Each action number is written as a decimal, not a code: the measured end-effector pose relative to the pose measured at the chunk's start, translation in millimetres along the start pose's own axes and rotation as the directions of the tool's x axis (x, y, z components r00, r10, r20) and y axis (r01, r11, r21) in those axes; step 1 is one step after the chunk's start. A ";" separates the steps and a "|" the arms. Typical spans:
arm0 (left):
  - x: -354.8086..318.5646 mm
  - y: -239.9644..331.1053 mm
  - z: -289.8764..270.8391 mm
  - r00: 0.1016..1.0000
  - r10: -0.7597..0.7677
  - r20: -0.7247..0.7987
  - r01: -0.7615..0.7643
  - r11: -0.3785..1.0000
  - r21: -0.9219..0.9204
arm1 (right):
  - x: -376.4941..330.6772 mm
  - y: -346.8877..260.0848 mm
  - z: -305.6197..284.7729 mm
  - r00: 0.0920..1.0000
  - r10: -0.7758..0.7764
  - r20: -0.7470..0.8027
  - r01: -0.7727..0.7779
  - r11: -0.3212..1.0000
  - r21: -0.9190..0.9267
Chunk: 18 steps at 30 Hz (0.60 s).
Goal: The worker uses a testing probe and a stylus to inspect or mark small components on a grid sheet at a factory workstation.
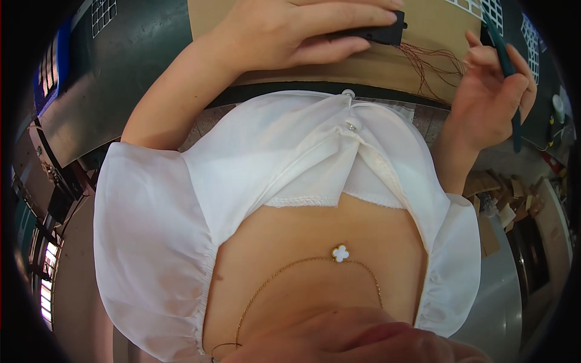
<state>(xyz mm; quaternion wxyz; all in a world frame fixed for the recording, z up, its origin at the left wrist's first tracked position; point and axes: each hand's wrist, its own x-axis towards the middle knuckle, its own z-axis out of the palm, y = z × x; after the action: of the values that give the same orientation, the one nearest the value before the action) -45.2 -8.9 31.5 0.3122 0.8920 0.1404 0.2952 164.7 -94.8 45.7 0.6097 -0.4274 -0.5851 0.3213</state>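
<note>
My left hand [284,30] rests over a small black plastic housing [387,31], with the fingers along its far side and the thumb along its near side. Several thin reddish-brown wires [423,57] trail from the right end of the housing toward my other hand. In my right hand [491,97], a slim dark teal tool [503,55] stands between thumb and fingers. It looks like tweezers, but its tip is not clear against the background. Beneath the housing and wires lies a brown cardboard sheet [272,75].
The cardboard lies on a dark green worktop [121,78]. A blue bin [57,66] stands at the far left edge. White plastic grids [466,6] lie at the back right, another grid [104,15] at the back left. Cardboard scraps [505,196] are piled below the worktop at right.
</note>
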 end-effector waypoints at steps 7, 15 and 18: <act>-4.7 -2.4 7.6 0.988 -0.146 -0.041 0.148 0.988 0.048 | 6.6 -4.2 30.1 0.976 -0.108 0.189 0.166 0.931 -0.325; -0.2 -12.3 9.8 0.994 -0.087 -0.062 0.082 0.993 -0.087 | 17.8 1.0 28.8 0.890 -0.214 0.403 0.415 0.746 -0.521; 9.2 -14.4 12.2 0.995 -0.063 -0.073 0.052 0.988 -0.146 | 8.3 -6.2 -16.2 0.965 -0.129 0.230 0.251 0.716 -0.651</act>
<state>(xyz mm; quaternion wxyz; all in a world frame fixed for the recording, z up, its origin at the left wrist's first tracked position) -31.4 0.4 18.7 0.3783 0.8507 0.1565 0.3297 181.0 -92.4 55.8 0.3915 -0.5279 -0.7515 0.0574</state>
